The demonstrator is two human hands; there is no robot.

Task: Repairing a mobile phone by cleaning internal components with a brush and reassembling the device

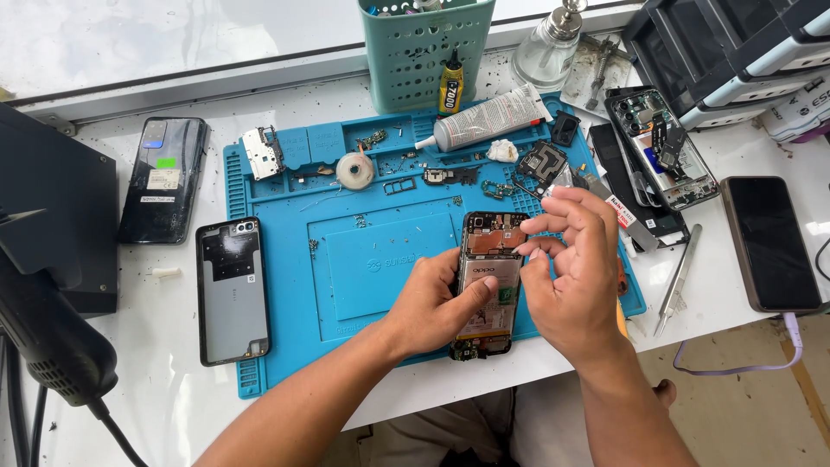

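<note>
An opened phone (489, 259) lies back-up on the blue repair mat (346, 259), its battery and circuit board exposed. My left hand (437, 298) holds the phone along its left side, thumb resting on the battery. Beside it, my right hand (569, 268) hovers over the phone's right edge with fingers curled and fingertips pinched near the upper board; whether it holds a small part I cannot tell.
A removed back cover (232, 290) and a dark phone (164, 177) lie left. Glue tube (488, 117), tape roll (354, 169) and small parts sit on the mat's top. Another opened phone (661, 147), tweezers (679, 277) and a black phone (769, 242) lie right. Teal basket (424, 47) behind.
</note>
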